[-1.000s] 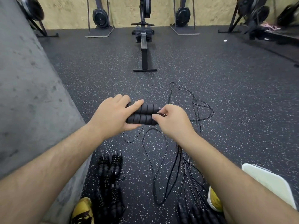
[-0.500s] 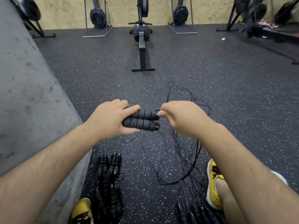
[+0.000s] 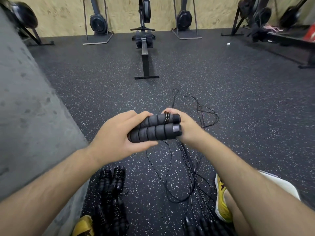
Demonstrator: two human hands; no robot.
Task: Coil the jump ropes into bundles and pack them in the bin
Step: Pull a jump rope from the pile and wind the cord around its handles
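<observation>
The handles (image 3: 153,132) hide the fingers of the right hand (image 3: 189,131) from me; its forearm (image 3: 247,178) covers most of a white object (image 3: 283,184).

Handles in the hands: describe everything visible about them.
Two black, ribbed, foam-like handles lie side by side, nearly level, off the floor. The lower shows a grey end cap; thin cord wraps the upper near its right end. The left hand grips their left ends, the right hand curls round the right ends.
</observation>
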